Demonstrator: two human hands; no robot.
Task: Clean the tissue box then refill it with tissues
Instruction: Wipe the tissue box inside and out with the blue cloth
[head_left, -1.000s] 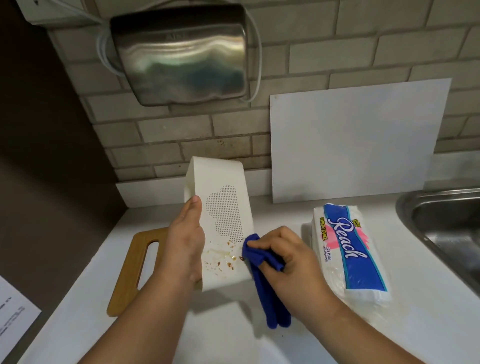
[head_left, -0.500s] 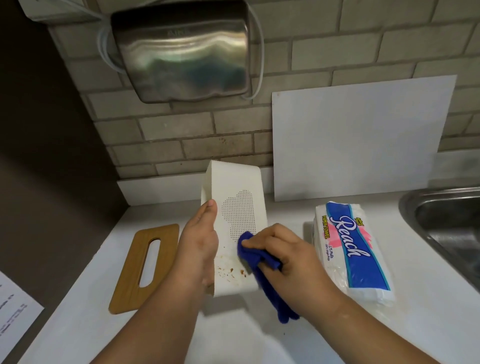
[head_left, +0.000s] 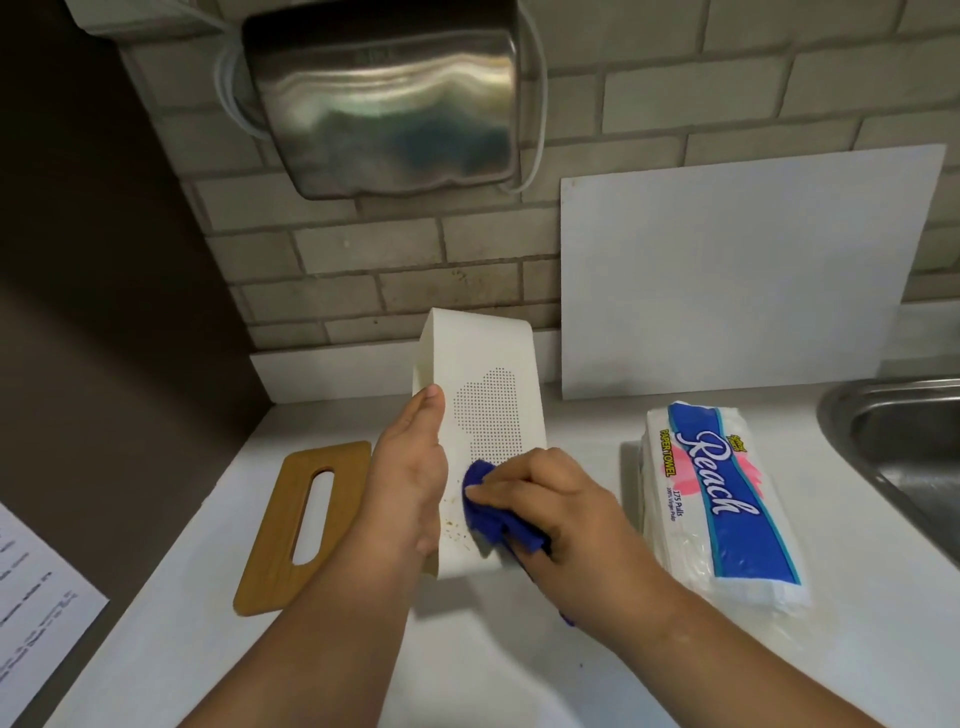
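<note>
Head view, cleaning stage. The white counter (head_left: 519, 675) fills the lower frame, and a brick wall (head_left: 363, 249) fills the upper. A white board (head_left: 737, 270) leans on the wall at centre right. A steel dryer (head_left: 384, 104) is mounted at upper centre. The rim of a sink (head_left: 904, 457) enters at the right edge. A sealed pack (head_left: 727, 499) of paper towels lies flat at right, apart from the hands. A wooden lid (head_left: 270, 587) with a slot lies flat at left of centre, and part of a printed sheet (head_left: 36, 597) shows at lower left.

The box (head_left: 478, 348) stands tilted at centre, its perforated face towards the camera. Whether its lower end rests on the counter cannot be told. The left hand (head_left: 410, 478) grips its left edge with the thumb lying up the face; the fingers behind are hidden. The right hand (head_left: 561, 504) has its fingers curled tight round a blue cloth (head_left: 488, 514), which is pressed on the lower face. Brown specks (head_left: 454, 519) remain just left of the cloth.

Judgement: the box looks light, stiff and smooth, and so likely to slide or twist under wiping pressure. It is best held by its long edges, clear of the soiled patch. The pack looks soft and its film slippery, so it should be taken across its width. Refilling has not begun.
</note>
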